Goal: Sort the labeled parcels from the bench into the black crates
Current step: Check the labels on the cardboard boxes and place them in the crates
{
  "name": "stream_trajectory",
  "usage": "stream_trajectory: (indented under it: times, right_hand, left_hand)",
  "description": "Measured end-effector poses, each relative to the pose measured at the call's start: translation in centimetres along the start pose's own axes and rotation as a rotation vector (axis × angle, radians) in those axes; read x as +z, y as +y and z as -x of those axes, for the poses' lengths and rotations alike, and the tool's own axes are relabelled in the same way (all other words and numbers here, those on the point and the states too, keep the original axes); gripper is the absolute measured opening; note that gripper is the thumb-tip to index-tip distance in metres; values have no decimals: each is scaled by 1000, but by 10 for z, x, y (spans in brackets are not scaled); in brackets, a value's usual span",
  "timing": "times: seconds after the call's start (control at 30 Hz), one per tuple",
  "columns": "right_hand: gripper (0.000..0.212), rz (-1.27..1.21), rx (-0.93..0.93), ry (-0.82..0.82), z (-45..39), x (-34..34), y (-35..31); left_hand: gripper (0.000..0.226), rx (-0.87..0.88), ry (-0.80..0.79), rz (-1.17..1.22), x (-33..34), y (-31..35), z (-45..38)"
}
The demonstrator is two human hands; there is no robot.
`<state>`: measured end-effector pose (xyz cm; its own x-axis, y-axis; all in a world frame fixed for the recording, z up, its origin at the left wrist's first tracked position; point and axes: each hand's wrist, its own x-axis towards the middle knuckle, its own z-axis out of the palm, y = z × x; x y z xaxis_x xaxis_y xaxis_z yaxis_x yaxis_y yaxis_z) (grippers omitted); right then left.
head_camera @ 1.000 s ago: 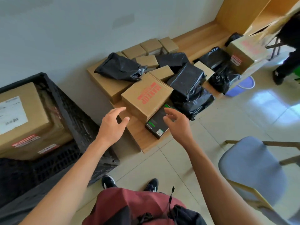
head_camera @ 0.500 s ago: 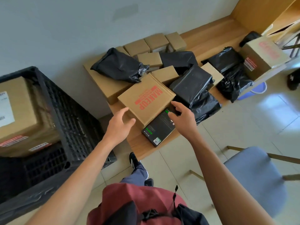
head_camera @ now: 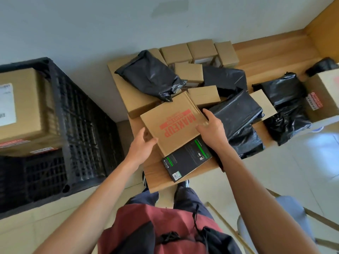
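A brown cardboard box printed MAKEUP in red (head_camera: 172, 123) lies at the near end of the wooden bench (head_camera: 157, 178), partly over a flat black box with green print (head_camera: 185, 162). My left hand (head_camera: 143, 143) grips the MAKEUP box at its near left corner. My right hand (head_camera: 211, 127) holds its right edge, thumb on top. A black crate (head_camera: 82, 125) stands on the floor to the left with a large labelled carton (head_camera: 20, 105) inside.
Several small brown boxes (head_camera: 189, 52) and black plastic parcels (head_camera: 152, 76) crowd the bench behind. A larger carton with a red label (head_camera: 324, 94) sits at the far right. A grey chair (head_camera: 286, 215) stands at the lower right on the tiled floor.
Both hands moved forward from hovering over the bench and took hold of the MAKEUP box on either side. The view came closer to the bench.
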<state>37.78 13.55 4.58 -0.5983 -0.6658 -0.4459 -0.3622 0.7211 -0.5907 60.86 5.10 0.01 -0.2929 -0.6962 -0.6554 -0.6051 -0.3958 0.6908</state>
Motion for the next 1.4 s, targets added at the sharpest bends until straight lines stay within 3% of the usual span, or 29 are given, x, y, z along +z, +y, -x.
stream_trajectory:
  times: [0.17,0.4,0.9,1.03,1.17,1.23,1.33,1.4]
  right_hand:
    - [72,154,16,-94,-24,-5,3]
    - [59,198,-112,-146,-39,-14,14]
    - [47,-226,-254,-159,-17,-53,18]
    - [60,-318,-298,-219,-16,-68,15]
    - [34,-478,-271,-226,-17,-86,8]
    - [19,-565,-223,-241,-13,-95,2]
    - [54,-612,-186,-288,-8,-101,-5]
    - [62,-599,-173,-314,-5,-101,-8]
  left_hand:
    - [51,-33,69,57,19,4,4]
    - [46,-21,185,72,48,17,17]
    - [43,138,456,289,44,36,77]
    - [24,242,508,320,42,48,89]
    - [7,300,497,404,40,55,95]
    - [21,318,507,437,40,61,101]
    - [41,342,493,510,42,68,108]
    - [48,340,452,542,43,69,110]
